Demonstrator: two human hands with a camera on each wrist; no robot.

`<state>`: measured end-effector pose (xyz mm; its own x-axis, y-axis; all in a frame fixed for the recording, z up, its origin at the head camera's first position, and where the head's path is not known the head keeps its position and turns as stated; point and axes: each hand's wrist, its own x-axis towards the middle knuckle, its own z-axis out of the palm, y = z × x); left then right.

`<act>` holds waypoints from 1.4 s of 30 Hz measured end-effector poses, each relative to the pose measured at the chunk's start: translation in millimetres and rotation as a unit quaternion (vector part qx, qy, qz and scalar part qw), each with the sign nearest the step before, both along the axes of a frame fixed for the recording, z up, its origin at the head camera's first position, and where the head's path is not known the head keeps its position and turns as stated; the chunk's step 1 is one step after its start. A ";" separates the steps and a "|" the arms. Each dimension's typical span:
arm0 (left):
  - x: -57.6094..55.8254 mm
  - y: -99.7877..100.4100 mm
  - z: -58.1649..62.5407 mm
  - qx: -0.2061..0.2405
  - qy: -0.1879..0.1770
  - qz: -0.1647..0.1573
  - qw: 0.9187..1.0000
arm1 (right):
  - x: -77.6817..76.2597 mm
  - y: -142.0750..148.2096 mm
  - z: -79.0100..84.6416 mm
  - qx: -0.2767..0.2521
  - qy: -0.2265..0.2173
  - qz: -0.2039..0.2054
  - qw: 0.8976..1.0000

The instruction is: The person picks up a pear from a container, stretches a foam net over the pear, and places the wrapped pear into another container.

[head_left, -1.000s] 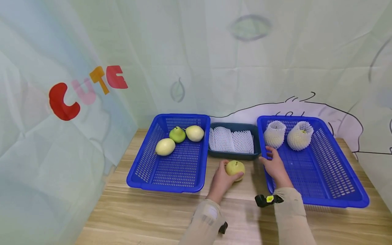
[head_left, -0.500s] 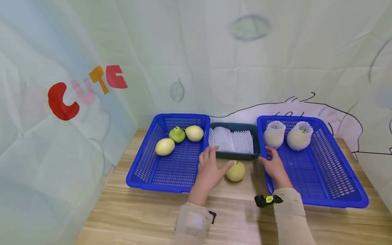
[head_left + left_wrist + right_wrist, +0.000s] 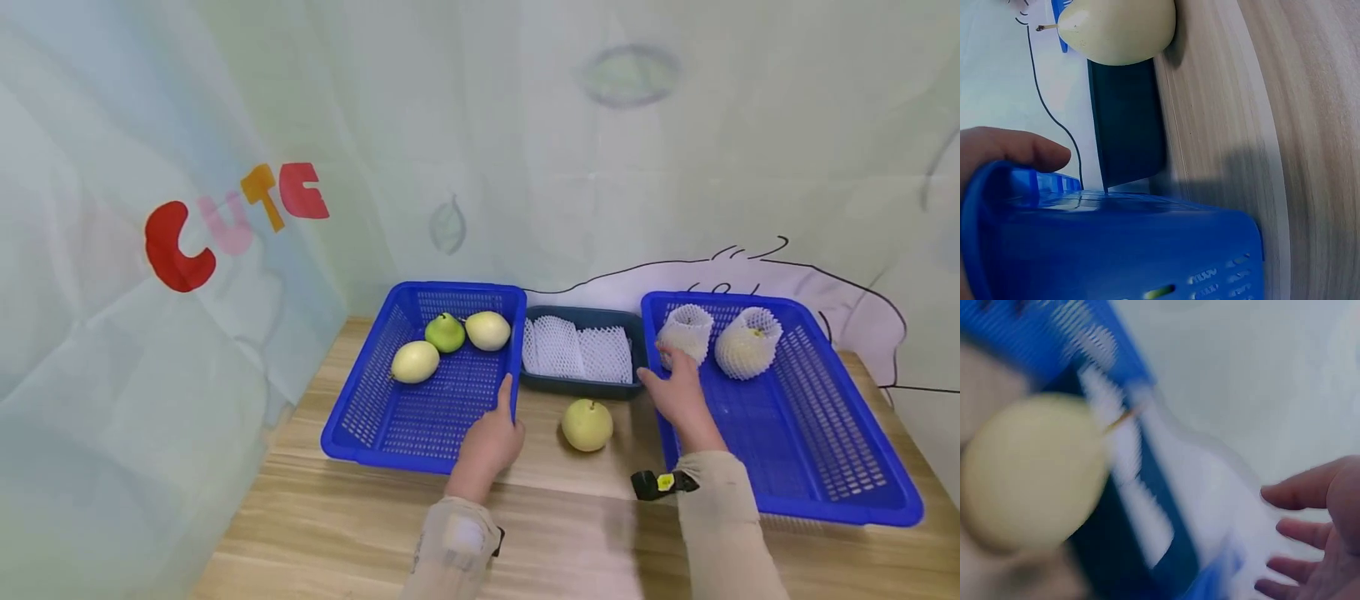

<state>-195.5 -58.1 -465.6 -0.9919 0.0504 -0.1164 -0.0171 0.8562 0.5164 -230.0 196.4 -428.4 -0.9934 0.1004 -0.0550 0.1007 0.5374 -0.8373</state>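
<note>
A yellow-green pear (image 3: 587, 425) rests on the wooden table between two blue plastic baskets. At the right rim of the left basket (image 3: 360, 454), my left hand (image 3: 489, 437) grips the edge; in the left wrist view its thumb (image 3: 1035, 150) lies over the rim. My right hand (image 3: 678, 396) is over the near-left side of the right basket (image 3: 847, 510), holding nothing, its fingers (image 3: 1304, 531) spread apart in the right wrist view. Behind it in the head view stand two pears in white foam net sleeves (image 3: 686, 329), (image 3: 748, 342).
Inside the left basket lie a green pear (image 3: 445, 333) and two pale yellow pears (image 3: 487, 331), (image 3: 415, 362). Between the baskets, a dark green tray (image 3: 577, 386) holds flat white foam nets (image 3: 555, 346). A printed cloth (image 3: 525, 167) hangs behind the table (image 3: 315, 525).
My left hand has let go of the pear on the table and moved left to the left basket's rim. My right hand has lifted slightly from the right basket's rim. The view shifted slightly.
</note>
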 end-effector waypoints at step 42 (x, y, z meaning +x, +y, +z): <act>4.7 -3.0 -1.5 0.025 -0.005 0.021 0.999 | -108.6 -14.8 36.6 0.430 0.063 0.159 0.886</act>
<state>-190.8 -61.2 -467.1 -0.9920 0.0147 -0.1256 -0.0584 0.8277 0.5581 -338.6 181.6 -391.8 -0.9717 -0.2356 0.0191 -0.2363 0.9667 -0.0982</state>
